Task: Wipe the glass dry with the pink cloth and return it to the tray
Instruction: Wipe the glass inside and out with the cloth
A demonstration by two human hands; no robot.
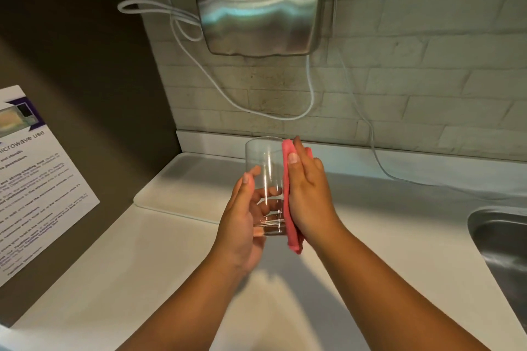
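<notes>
Glass (pixel 266 179) stood upright between both hands: left hand (pixel 242 214) fingers cupped it, right hand (pixel 309 194) fingers pressed pink cloth (pixel 288 196) flat against it.

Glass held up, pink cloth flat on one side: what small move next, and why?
Probably turn the glass in the left hand so the cloth under the right hand sweeps the rest of the wall. The cloth covers only the right side, and the glass is held above the tray.

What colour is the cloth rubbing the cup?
Pink: the cloth pressed against the glass, seen in the head view.
</notes>
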